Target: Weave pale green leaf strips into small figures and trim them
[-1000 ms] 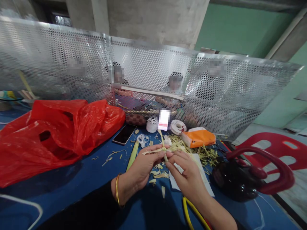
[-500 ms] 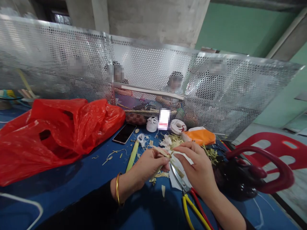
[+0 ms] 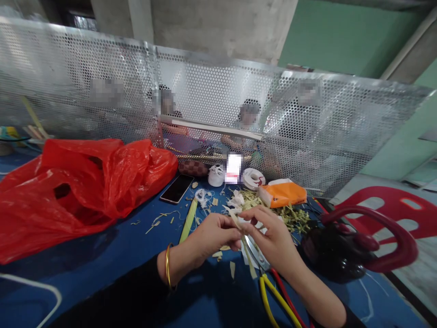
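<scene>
My left hand (image 3: 216, 234), with a gold bangle at the wrist, pinches a pale dry leaf strip (image 3: 232, 216) between thumb and fingers. Against the same strip, the fingertips of my right hand (image 3: 269, 234) are closed from the other side. Part of the strip is hidden by my fingers. Below my right hand lie scissors (image 3: 285, 300) with red and yellow handles, their metal blades resting on white paper. Pale leaf scraps (image 3: 232, 269) are scattered beneath my hands. A flat green leaf strip (image 3: 188, 221) lies beyond my left forearm.
A red plastic bag (image 3: 85, 182) covers the table's left side. Behind my hands are a dark phone (image 3: 177, 188), a lit screen (image 3: 234, 167), a white spool (image 3: 254, 178) and an orange packet (image 3: 283, 193). A dark kettle (image 3: 336, 255) stands right, before a perforated metal screen (image 3: 211, 86).
My right hand has moved left to meet my left hand, and its fingers have closed on the strip. The pale strip now points up and away between both hands.
</scene>
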The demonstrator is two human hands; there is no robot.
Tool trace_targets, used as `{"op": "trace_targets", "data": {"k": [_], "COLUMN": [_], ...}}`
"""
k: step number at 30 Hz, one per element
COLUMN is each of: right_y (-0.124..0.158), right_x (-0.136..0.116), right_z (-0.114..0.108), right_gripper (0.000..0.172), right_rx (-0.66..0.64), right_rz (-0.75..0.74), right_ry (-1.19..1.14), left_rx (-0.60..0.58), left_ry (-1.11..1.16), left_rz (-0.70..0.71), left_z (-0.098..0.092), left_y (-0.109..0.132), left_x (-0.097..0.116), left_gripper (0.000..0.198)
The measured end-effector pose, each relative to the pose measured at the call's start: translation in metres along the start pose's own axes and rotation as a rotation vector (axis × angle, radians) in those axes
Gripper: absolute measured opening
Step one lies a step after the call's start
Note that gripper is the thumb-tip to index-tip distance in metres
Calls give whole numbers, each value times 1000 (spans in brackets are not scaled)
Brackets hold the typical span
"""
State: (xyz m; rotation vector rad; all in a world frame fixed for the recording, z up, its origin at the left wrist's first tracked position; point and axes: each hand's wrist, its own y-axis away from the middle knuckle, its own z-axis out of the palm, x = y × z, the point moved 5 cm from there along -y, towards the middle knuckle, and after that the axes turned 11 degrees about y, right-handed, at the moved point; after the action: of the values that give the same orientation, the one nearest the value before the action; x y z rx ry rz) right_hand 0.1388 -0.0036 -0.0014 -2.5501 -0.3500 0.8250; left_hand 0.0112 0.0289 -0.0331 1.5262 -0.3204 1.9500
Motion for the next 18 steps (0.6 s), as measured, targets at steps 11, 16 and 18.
{"op": "trace_targets", "data": {"k": [11, 16, 18], "right_y": [2, 3, 2], "right_x": [14, 9, 8], "right_z": [18, 22, 22], "right_gripper": [16, 19, 22], "right_rx": [-154, -308, -323], "right_rz": [344, 373, 376], "right_ry": [-467, -690, -689], "left_rx": [3, -8, -18], "left_ry": [-106, -100, -95], "left_rz": [3, 9, 4], "left_z": [-2, -4, -4], "left_y": [-2, -4, -4], "left_x": [0, -1, -2], "left_gripper": [10, 9, 9]}}
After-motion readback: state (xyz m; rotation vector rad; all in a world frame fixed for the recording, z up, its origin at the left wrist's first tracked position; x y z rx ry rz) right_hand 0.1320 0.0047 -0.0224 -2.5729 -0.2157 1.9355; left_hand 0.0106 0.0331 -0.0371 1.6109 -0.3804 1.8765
